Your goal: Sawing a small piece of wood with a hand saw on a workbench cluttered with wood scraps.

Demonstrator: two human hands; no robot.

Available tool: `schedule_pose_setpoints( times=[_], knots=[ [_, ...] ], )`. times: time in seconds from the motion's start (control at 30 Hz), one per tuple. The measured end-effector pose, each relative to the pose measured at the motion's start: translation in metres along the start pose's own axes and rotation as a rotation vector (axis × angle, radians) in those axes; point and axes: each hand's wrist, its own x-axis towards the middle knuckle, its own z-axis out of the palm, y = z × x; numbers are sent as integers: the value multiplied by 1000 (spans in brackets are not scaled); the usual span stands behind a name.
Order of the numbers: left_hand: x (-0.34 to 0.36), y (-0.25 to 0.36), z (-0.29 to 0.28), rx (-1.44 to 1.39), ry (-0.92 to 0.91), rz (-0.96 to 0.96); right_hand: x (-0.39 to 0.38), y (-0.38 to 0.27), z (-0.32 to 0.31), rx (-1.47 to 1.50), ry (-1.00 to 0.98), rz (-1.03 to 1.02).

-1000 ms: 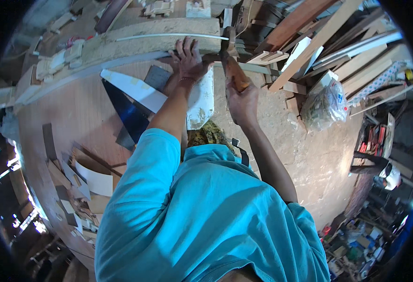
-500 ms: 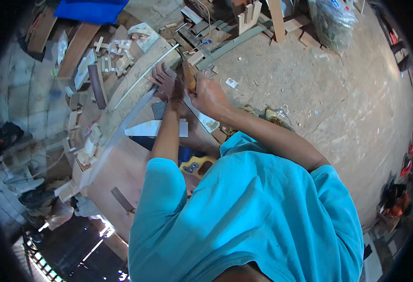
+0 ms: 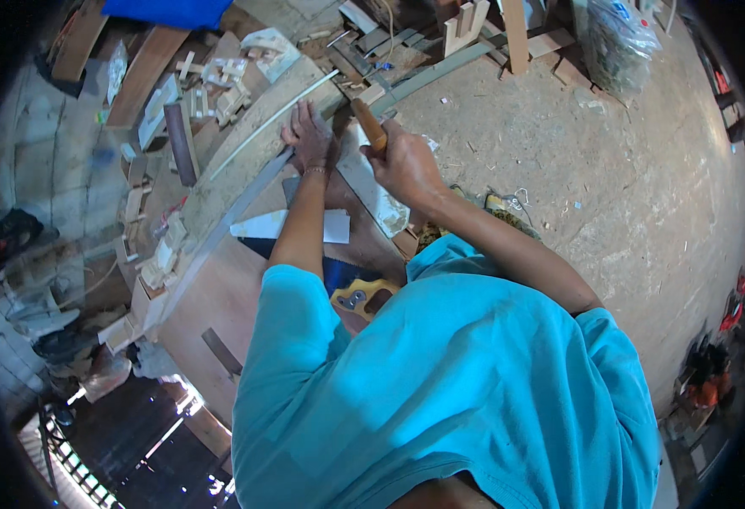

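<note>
My left hand (image 3: 310, 137) lies at the far end of the workbench (image 3: 211, 297), fingers stretched out over its edge strip, close to a thin pale rod (image 3: 275, 119). Just right of it, my right hand (image 3: 408, 167) is closed around a tool's brown wooden handle (image 3: 367, 123). The tool's working end is too unclear to make out. Nearer my body, a handsaw with a yellow handle (image 3: 364, 299) rests on the bench, its blue blade partly hidden by my left arm. A white flat piece (image 3: 258, 225) passes under that forearm.
Wood offcuts (image 3: 228, 93) crowd the bench's far left side, with small blocks (image 3: 165, 259) along its left edge. Boards (image 3: 440, 76) and a clear bag (image 3: 618, 47) stand beyond. To the right, the dusty floor (image 3: 593, 178) carries scattered scraps.
My right hand has shifted right, away from my left hand, and the wooden handle now tilts more to the upper left. My left hand stays near the bench edge.
</note>
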Motion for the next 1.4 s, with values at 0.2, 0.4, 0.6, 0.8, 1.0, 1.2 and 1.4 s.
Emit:
schedule_pose_setpoints(
  times=[0.2,0.4,0.6,0.8,1.0,1.2,1.4],
  knots=[
    [7,7,-10,-115,108,-25,0,-3,-3,-8,-87,34],
    [4,1,2,192,220,12,-4,-3,-2,-15,-48,45],
    [9,9,-4,71,242,-13,-8,3,0,86,-99,125],
    [8,4,1,96,300,5,-5,-5,-5,64,-135,126],
    [10,7,-3,129,294,7,-11,-3,3,11,-51,62],
    [8,10,-5,44,221,-28,-14,-11,0,-35,-95,61],
    [7,7,-7,29,155,-36,-22,-6,6,-16,-32,8]
  ],
)
